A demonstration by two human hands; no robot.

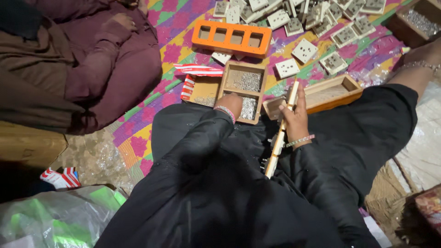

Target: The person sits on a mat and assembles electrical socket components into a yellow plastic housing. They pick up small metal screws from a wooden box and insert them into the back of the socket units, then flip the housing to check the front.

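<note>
— Peering at the left hand [231, 104]: its fingertips are hidden, dipped into the wooden tray [242, 90] of small silvery screws [248, 109], so I cannot tell how they are set.

— And the right hand [295, 118]?

— Closed around a long pale strip [281, 133], slanted over the black-clad lap; its lower end is hard to make out. White socket plates [304, 50] crowd the mat's [174, 48] far edge, partly cut off.

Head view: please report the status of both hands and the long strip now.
Left hand in wooden tray, on small metal parts. Right hand grips long cream strip, held over lap. Nothing between the hands.
</note>
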